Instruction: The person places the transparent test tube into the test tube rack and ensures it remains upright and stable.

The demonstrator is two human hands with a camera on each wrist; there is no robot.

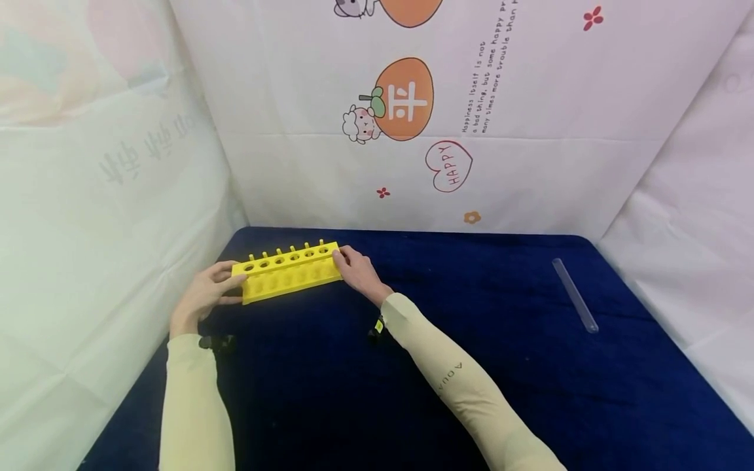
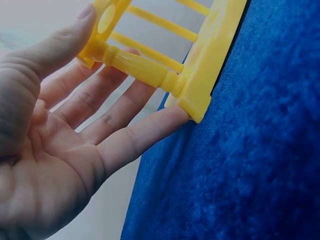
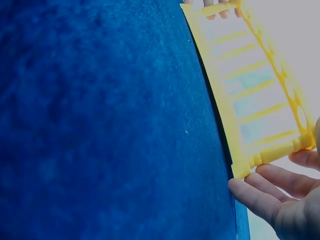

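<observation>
A yellow test tube rack (image 1: 292,278) with a row of round holes and short pegs along its top is at the far left of the table. My left hand (image 1: 203,292) holds its left end. In the left wrist view, the thumb presses the top plate and the fingers lie along the end post (image 2: 137,69), the lowest one at the base. At the opposite end, my right hand (image 1: 360,271) grips the rack, thumb on top. Fingers (image 3: 280,187) of that hand reach along the other end post and base in the right wrist view.
A clear test tube (image 1: 575,296) lies on the dark blue cloth (image 1: 471,294) at the right. White printed sheets (image 1: 294,98) rise behind the table and along both sides.
</observation>
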